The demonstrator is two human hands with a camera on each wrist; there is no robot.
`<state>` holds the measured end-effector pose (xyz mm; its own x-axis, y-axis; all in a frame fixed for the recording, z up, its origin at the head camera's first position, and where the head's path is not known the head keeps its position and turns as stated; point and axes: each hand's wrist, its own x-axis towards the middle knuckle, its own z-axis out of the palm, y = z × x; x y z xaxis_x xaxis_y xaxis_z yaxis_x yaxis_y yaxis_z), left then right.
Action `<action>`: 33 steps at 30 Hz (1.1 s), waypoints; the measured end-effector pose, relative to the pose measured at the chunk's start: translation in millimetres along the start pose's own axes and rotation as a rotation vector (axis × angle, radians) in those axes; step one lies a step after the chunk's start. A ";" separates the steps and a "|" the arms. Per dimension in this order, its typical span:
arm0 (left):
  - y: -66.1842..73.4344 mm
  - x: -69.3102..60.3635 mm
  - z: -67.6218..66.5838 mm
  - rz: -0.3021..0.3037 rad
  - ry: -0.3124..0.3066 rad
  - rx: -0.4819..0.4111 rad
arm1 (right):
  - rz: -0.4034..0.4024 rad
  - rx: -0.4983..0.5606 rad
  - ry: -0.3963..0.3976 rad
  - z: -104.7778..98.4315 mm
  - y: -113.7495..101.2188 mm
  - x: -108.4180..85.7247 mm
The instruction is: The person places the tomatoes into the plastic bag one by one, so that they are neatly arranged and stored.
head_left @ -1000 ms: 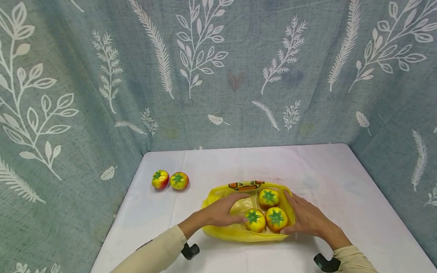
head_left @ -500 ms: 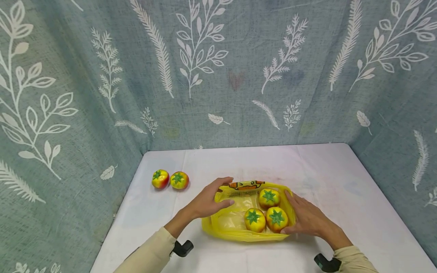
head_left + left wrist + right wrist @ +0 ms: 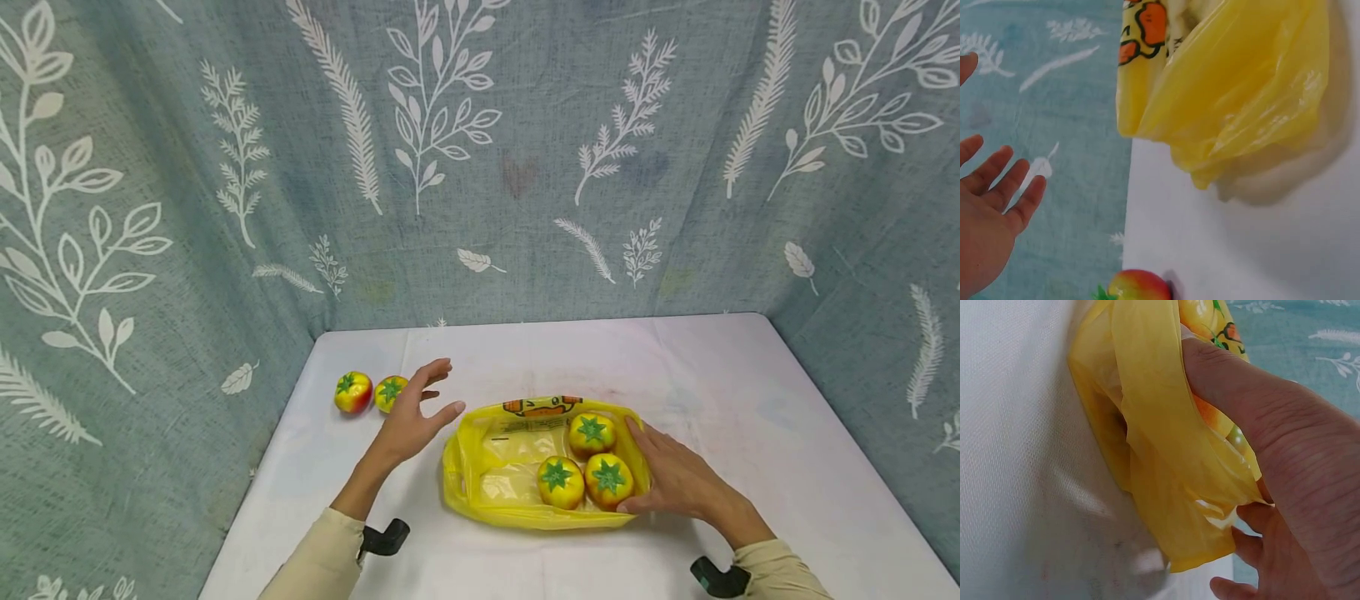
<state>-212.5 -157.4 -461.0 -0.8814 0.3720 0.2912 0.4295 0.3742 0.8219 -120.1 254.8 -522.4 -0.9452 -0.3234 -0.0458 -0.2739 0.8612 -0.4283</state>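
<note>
An open yellow plastic bag (image 3: 510, 517) lies on the table with three yellow-red fruits with green tops inside, one of them at the front (image 3: 560, 485). The right hand (image 3: 684, 477) grips the bag's right side; in the right wrist view its thumb is inside the rim and its fingers are outside the bag (image 3: 1154, 419). Left of the bag, the left hand (image 3: 410, 423) hangs with spread fingers and holds nothing. Two more fruits stand at the back left, one fully visible (image 3: 352, 392) and the other (image 3: 387, 393) partly behind the left hand.
A white cloth covers the table (image 3: 600, 358). Patterned blue-green curtains (image 3: 525, 208) hang behind it and along both sides. Black wrist mounts stick out at both sleeves.
The left hand has come out of the bag and moved left, towards the two fruits at the back left. The right hand has stayed on the bag, and the fruits inside look unmoved.
</note>
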 end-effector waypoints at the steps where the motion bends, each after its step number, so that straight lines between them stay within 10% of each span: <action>1: -1.9 -1.8 -2.5 -0.015 0.023 -0.006 | 0.001 -0.001 -0.001 0.0 0.1 0.0; 10: -18.8 -17.6 -22.3 -0.194 0.259 -0.064 | 0.000 0.001 -0.006 -0.4 -1.0 -0.4; 16: -30.5 -27.5 -29.2 -0.201 0.383 -0.089 | 0.015 0.003 -0.011 0.1 -1.0 0.0; 33: -70.9 -48.3 -23.1 -0.390 0.522 0.024 | 0.019 0.001 -0.014 0.4 -0.9 0.1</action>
<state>-205.0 -221.5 -522.0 -0.9506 -0.2540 0.1782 0.0578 0.4193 0.9060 -119.9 253.8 -522.5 -0.9476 -0.3125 -0.0669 -0.2557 0.8669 -0.4278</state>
